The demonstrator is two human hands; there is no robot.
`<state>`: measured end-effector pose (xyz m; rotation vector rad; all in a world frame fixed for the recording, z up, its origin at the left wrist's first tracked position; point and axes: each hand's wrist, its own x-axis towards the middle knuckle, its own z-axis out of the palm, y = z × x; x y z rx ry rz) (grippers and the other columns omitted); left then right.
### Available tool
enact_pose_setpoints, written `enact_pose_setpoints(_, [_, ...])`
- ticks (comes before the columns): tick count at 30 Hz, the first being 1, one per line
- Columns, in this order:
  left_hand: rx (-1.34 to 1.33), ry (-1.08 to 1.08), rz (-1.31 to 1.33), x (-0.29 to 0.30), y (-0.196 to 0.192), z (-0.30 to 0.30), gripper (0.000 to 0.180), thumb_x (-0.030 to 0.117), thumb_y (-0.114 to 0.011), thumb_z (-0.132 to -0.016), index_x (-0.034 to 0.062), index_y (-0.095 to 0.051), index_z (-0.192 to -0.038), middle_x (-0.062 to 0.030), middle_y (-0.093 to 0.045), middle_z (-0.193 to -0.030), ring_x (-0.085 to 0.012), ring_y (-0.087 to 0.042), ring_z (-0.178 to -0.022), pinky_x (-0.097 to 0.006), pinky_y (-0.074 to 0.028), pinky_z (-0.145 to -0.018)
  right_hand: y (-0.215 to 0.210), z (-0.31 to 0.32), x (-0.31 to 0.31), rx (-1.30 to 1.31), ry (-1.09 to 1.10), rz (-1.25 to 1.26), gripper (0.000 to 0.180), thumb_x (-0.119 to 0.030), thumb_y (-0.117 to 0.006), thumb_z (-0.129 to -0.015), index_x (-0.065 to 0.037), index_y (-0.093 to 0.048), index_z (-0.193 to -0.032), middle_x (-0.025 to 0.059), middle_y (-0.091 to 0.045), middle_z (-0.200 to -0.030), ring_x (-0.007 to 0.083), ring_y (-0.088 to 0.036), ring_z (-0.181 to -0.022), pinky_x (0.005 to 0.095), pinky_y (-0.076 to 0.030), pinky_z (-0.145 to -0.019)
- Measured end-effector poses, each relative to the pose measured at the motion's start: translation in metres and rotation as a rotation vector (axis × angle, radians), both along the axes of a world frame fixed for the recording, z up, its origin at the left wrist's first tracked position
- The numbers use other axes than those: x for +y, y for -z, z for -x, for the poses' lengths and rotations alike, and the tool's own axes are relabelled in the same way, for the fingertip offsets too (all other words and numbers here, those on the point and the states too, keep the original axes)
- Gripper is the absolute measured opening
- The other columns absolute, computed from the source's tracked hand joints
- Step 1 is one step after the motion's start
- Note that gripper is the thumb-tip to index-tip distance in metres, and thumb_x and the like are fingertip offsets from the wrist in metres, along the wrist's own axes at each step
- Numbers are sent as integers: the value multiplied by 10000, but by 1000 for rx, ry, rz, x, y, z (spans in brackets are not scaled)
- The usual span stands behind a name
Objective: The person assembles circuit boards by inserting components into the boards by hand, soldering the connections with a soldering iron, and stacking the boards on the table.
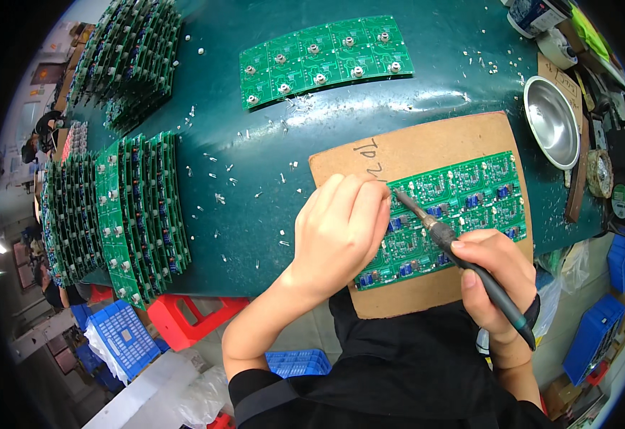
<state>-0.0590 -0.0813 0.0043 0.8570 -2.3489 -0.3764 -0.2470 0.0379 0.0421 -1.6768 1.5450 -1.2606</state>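
A green circuit board panel (462, 189) with blue and small metal parts lies on a brown cardboard sheet (412, 143) in front of me. My right hand (498, 279) grips a soldering iron (447, 234) like a pen. Its tip points up and left, at the panel's upper left corner. Beside that tip, my left hand (344, 232) is closed with its fingers pinched together, over the panel's left edge. What it pinches, if anything, is hidden by the fingers.
Another green panel (326, 61) with round metal parts lies at the far side of the dark green table (255, 243). Stacks of panels (141, 214) stand at left. Small clipped bits are scattered about. A metal bowl (552, 121) and tape roll (599, 174) sit at right; a red stool (191, 322) stands below.
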Motion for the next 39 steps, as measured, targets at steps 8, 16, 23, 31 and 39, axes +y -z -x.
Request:
enact_pose_setpoints(8, [-64, 10, -32, 1, -10, 1, 161, -7, -704, -764, 41, -607, -883, -84, -628, -855, -260, -588, -729, -341, -487, -638, 1, 14, 5, -34, 15, 49, 228, -22, -619, -819, 64, -652, -1028, 190, -653, -882, 289, -660, -810, 348, -543, -717])
enact_pose_setpoints(16, [43, -21, -260, 2, -32, 9, 107, -23, -645, -863, 19, -633, -961, -93, -625, -854, -174, -565, -600, -275, -455, -516, 5, 37, 20, -67, 111, 13, 234, -82, -606, -843, 52, -641, -1031, 194, -647, -875, 258, -635, -761, 327, -525, -686])
enact_pose_setpoints(23, [3, 43, -237, 0, -5, 33, 145, -9, -666, -806, 19, -566, -907, -113, -630, -874, -290, -624, -788, -373, -500, -713, 7, 33, 11, -61, 71, -7, 237, -19, -631, -815, 64, -649, -1036, 189, -650, -884, 262, -655, -789, 334, -538, -722])
enact_pose_setpoints(31, [20, 12, -250, 0, -1, 35, 139, 1, -673, -803, 26, -572, -895, -100, -631, -846, -278, -621, -762, -367, -497, -687, 1, 37, 14, -31, 64, 31, 239, -1, -627, -789, 72, -649, -1016, 190, -655, -852, 283, -664, -766, 351, -548, -685])
enact_pose_setpoints(39, [-72, -1, -129, 1, 0, 40, 162, -17, -679, -773, 26, -567, -880, -98, -635, -847, -271, -626, -763, -356, -502, -683, 5, 30, 6, 17, 20, 31, 253, -3, -641, -793, 64, -653, -1037, 179, -648, -836, 293, -663, -764, 349, -546, -693])
